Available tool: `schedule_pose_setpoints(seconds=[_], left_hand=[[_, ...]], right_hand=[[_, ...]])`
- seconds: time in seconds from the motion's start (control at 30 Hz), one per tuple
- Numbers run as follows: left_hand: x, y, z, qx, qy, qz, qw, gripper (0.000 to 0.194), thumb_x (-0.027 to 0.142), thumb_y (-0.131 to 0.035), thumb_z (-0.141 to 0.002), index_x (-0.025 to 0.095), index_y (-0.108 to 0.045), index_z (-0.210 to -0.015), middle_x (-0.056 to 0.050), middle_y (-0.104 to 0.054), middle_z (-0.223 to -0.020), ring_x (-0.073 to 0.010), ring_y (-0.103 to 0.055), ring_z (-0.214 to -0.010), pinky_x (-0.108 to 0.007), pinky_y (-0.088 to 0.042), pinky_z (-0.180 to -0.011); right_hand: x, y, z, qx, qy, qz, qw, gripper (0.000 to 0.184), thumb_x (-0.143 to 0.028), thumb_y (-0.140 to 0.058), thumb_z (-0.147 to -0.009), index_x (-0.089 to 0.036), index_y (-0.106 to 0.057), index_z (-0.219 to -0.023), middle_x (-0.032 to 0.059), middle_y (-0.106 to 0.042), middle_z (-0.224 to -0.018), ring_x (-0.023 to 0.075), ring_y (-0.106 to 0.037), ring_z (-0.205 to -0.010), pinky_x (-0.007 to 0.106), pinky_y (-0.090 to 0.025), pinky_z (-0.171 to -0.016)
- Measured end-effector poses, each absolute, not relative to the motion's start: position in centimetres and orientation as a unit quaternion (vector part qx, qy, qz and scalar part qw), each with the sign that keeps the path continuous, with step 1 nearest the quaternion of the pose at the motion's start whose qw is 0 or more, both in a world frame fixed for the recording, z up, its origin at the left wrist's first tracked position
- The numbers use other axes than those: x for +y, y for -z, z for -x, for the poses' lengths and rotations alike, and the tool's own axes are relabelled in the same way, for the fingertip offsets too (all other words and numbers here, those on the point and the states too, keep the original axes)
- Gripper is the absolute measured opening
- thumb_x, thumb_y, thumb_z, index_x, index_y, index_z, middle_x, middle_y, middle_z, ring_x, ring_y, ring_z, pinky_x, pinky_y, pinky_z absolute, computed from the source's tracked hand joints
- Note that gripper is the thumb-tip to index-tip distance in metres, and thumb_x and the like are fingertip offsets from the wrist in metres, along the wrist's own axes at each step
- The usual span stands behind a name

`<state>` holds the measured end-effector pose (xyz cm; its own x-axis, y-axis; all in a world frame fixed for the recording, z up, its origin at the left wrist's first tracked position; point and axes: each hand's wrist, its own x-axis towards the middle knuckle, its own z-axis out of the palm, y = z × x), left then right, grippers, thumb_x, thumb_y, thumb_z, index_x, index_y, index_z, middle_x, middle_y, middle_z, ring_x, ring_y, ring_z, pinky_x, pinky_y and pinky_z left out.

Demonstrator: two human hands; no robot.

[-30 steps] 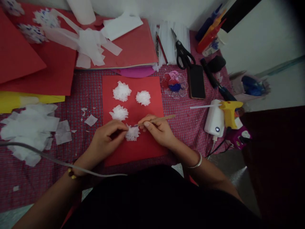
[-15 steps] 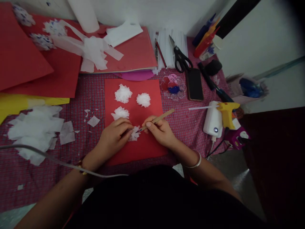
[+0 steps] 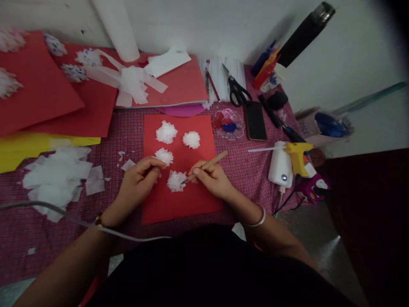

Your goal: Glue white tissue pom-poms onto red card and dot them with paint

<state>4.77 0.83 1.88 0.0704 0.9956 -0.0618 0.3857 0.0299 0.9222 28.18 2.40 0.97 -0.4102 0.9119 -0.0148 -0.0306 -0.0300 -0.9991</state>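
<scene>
My right hand (image 3: 212, 177) is closed around a slim wooden paintbrush (image 3: 215, 160). The brush's dark tip touches the right edge of a white tissue-paper flower (image 3: 176, 181), the nearest of several on a red sheet (image 3: 182, 209). Left of that flower, my left hand (image 3: 140, 177) hovers with its fingers loosely curled and its thumb apart from the index finger, holding nothing visible. Its index fingertip is close to another white flower (image 3: 164, 156). Two more flowers, at the left (image 3: 166, 132) and the right (image 3: 191, 139), sit higher on the sheet.
Behind the sheet lie a clear palette (image 3: 228, 125) with red, pink and blue paint, scissors (image 3: 236, 91) and a phone (image 3: 255, 121). A yellow glue gun (image 3: 298, 155) rests by a white device (image 3: 279, 166) at the right. Tissue squares (image 3: 57, 175) are heaped left; a cable (image 3: 73, 219) crosses in front.
My left hand has let go of the nearest flower and drawn back to the left. The brush stays in my right hand, its tip at that flower. The view has shifted slightly.
</scene>
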Motion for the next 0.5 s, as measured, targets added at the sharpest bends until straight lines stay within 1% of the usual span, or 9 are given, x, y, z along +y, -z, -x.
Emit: schedule_pose_setpoints(seconds=[0.1, 0.2, 0.3, 0.4, 0.5], left_hand=[[1.0, -2.1, -3.8, 0.631, -0.423, -0.498, 0.418, 0.015, 0.03, -0.059, -0.088, 0.021, -0.069, -0.094, 0.002, -0.062, -0.07, -0.0136, -0.054, -0.062, -0.027, -0.043, -0.061], [1.5, -2.1, -2.9, 0.641, -0.495, -0.418, 0.411, 0.013, 0.031, -0.063, -0.085, 0.021, -0.07, -0.089, 0.001, -0.064, -0.076, -0.013, -0.056, -0.069, -0.026, -0.045, -0.068], [1.8, -2.3, -2.6, 0.624, -0.539, -0.369, 0.428, 0.013, 0.033, -0.065, -0.083, 0.021, -0.069, -0.087, -0.001, -0.067, -0.085, -0.014, -0.06, -0.079, -0.026, -0.046, -0.078], [1.8, -2.6, -2.6, 0.601, -0.558, -0.34, 0.461, 0.017, 0.034, -0.07, -0.079, 0.02, -0.07, -0.089, -0.003, -0.07, -0.093, -0.0157, -0.062, -0.088, -0.027, -0.048, -0.084], [1.8, -2.7, -2.5, 0.564, -0.578, -0.316, 0.498, 0.024, 0.038, -0.075, -0.074, 0.02, -0.07, -0.089, -0.004, -0.07, -0.1, -0.0178, -0.063, -0.096, -0.03, -0.049, -0.089]], right_hand=[[2.9, -0.8, -28.6, -0.502, -0.611, 0.417, 0.447, 0.029, -0.045, -0.061, -0.091, -0.02, -0.066, -0.078, -0.0027, -0.062, -0.061, 0.0098, -0.058, -0.055, 0.023, -0.047, -0.056], [3.6, -0.6, -29.0, -0.416, -0.619, 0.444, 0.497, 0.03, -0.048, -0.069, -0.084, -0.019, -0.067, -0.075, -0.003, -0.061, -0.055, 0.0095, -0.055, -0.051, 0.022, -0.044, -0.053], [4.1, -0.4, -29.2, -0.358, -0.637, 0.454, 0.51, 0.031, -0.047, -0.075, -0.077, -0.018, -0.067, -0.074, -0.0028, -0.061, -0.052, 0.0093, -0.054, -0.049, 0.021, -0.042, -0.051], [4.5, -0.1, -29.2, -0.354, -0.639, 0.451, 0.512, 0.032, -0.048, -0.075, -0.075, -0.017, -0.066, -0.074, -0.0031, -0.06, -0.052, 0.0093, -0.053, -0.048, 0.021, -0.041, -0.049], [4.9, 0.1, -29.3, -0.347, -0.645, 0.448, 0.513, 0.032, -0.047, -0.076, -0.073, -0.017, -0.066, -0.074, -0.0031, -0.059, -0.052, 0.0093, -0.051, -0.047, 0.021, -0.042, -0.047]])
